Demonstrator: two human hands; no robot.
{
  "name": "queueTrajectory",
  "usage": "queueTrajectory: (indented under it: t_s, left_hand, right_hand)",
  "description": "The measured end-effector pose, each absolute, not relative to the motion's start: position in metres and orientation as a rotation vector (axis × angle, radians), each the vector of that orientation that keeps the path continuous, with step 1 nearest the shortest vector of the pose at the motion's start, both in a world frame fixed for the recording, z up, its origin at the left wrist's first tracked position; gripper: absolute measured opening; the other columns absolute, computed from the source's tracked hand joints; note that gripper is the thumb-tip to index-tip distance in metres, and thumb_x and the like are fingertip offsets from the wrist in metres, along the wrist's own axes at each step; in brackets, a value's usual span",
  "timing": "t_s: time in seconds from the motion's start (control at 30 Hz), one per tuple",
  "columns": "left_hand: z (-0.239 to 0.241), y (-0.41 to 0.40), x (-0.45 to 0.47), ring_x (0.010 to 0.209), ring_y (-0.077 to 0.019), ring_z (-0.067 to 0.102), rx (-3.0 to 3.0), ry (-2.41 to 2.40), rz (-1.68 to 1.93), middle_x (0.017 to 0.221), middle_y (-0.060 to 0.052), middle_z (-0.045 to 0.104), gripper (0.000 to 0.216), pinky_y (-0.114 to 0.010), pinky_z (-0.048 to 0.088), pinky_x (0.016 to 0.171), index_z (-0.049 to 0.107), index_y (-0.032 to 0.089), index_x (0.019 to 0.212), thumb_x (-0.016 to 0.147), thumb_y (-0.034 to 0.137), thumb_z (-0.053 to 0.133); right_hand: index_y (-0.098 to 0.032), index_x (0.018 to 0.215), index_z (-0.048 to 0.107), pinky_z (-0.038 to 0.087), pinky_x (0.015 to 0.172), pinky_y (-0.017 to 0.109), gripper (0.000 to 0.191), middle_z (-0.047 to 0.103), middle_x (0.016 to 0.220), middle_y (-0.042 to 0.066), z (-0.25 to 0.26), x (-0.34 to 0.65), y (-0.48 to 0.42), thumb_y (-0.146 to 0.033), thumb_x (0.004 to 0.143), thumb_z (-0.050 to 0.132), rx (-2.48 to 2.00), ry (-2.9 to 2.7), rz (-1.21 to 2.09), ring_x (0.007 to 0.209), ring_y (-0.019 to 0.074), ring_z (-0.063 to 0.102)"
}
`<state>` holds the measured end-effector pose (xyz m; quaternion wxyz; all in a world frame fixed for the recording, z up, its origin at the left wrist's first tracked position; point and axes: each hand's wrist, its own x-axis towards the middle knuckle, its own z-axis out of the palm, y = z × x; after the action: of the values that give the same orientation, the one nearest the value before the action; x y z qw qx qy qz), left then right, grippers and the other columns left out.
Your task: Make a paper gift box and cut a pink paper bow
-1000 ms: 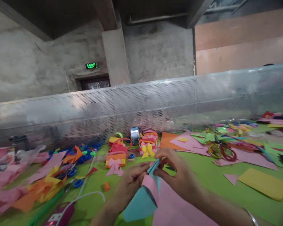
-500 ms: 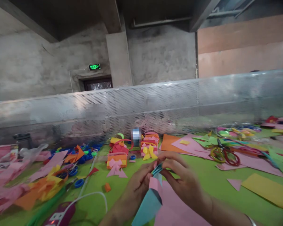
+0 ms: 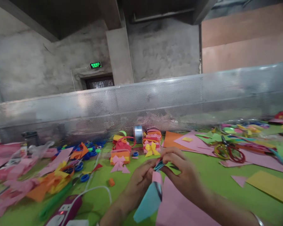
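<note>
Between my two hands is a folded piece of blue and pink paper (image 3: 148, 199), its wide blue end hanging down toward me. My left hand (image 3: 141, 179) pinches its narrow upper part from the left. The fingertips of my right hand (image 3: 179, 168) close on the same folded top from the right, and the exact folds there are partly covered by fingers. Under the hands, a large pink sheet (image 3: 176, 207) lies on the green table. Just beyond stand small paper bags, one orange with a pink bow (image 3: 119, 160), another with a yellow bow (image 3: 151, 149).
Scissors with yellow and red handles (image 3: 235, 153) lie on pink sheets at right, near a yellow sheet (image 3: 271, 186). A purple power strip (image 3: 72, 208) with a white cable sits at front left, beside paper scraps (image 3: 49, 185). A perforated metal panel (image 3: 167, 97) runs along the back.
The view has shifted slightly, so the table items appear a little further right. Both hands keep hold of the folded paper at its top, with only small finger movement.
</note>
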<state>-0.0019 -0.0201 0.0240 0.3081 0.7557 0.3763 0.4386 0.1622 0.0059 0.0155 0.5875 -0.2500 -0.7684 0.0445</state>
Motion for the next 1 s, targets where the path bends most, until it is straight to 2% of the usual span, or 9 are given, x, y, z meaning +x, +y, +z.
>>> queueTrajectory:
  t_s: [0.23,0.43,0.57,0.67,0.83,1.0]
  left_hand:
    - [0.0181,-0.0181,0.0001,0.113,-0.0231,0.049,1.965,0.998,1.191,0.122,-0.007,0.058,0.04,-0.033,0.036,0.097,0.057,0.023,0.12,0.088,0.039,0.039]
    - [0.0195,-0.0201,0.0004,0.106,-0.0221,0.055,1.894,0.916,1.101,0.121,-0.006,0.059,0.042,-0.033,0.039,0.093,0.053,0.025,0.124,0.087,0.04,0.042]
    - [0.0167,-0.0196,0.0001,0.101,-0.0218,0.057,1.851,0.944,1.098,0.121,-0.006,0.06,0.046,-0.032,0.042,0.089,0.053,0.023,0.124,0.086,0.045,0.04]
    - [0.0147,-0.0181,0.0004,0.107,-0.0216,0.054,1.909,0.998,1.153,0.123,-0.006,0.058,0.045,-0.032,0.038,0.095,0.053,0.022,0.124,0.087,0.044,0.039]
    - [0.018,-0.0184,0.0028,0.115,-0.0213,0.049,1.941,1.012,1.201,0.124,-0.007,0.057,0.042,-0.033,0.032,0.101,0.057,0.021,0.12,0.088,0.042,0.038]
    - [0.0198,-0.0188,0.0018,0.117,-0.0219,0.047,1.939,1.017,1.199,0.125,-0.006,0.056,0.043,-0.034,0.032,0.102,0.056,0.022,0.121,0.087,0.043,0.039]
  right_hand:
    - [-0.022,0.078,0.052,0.046,0.066,0.026,0.009,0.055,0.086,0.003,0.0144,0.1649,0.0078,-0.015,0.078,0.059,-0.601,-1.809,0.231,0.077,0.0162,0.054]
    - [-0.02,0.061,0.049,0.045,0.068,0.028,0.02,0.055,0.083,0.003,0.0155,0.1672,0.01,-0.023,0.079,0.059,-0.652,-1.815,0.356,0.079,0.0171,0.054]
    - [-0.021,0.068,0.055,0.044,0.067,0.027,0.011,0.055,0.084,0.002,0.0158,0.1667,0.0105,-0.023,0.078,0.06,-0.639,-1.78,0.441,0.079,0.0165,0.054]
    - [-0.021,0.073,0.056,0.044,0.067,0.027,0.007,0.054,0.084,0.002,0.0169,0.1651,0.0093,-0.023,0.079,0.06,-0.604,-1.744,0.502,0.078,0.0158,0.054]
    - [-0.019,0.062,0.052,0.043,0.073,0.027,0.019,0.053,0.085,0.002,0.0214,0.1641,0.0081,-0.023,0.079,0.06,-0.602,-1.739,0.509,0.081,0.0152,0.053]
    - [-0.018,0.06,0.052,0.042,0.077,0.026,0.019,0.055,0.089,0.001,0.0242,0.1651,0.01,-0.017,0.074,0.064,-0.617,-1.758,0.547,0.088,0.015,0.053]
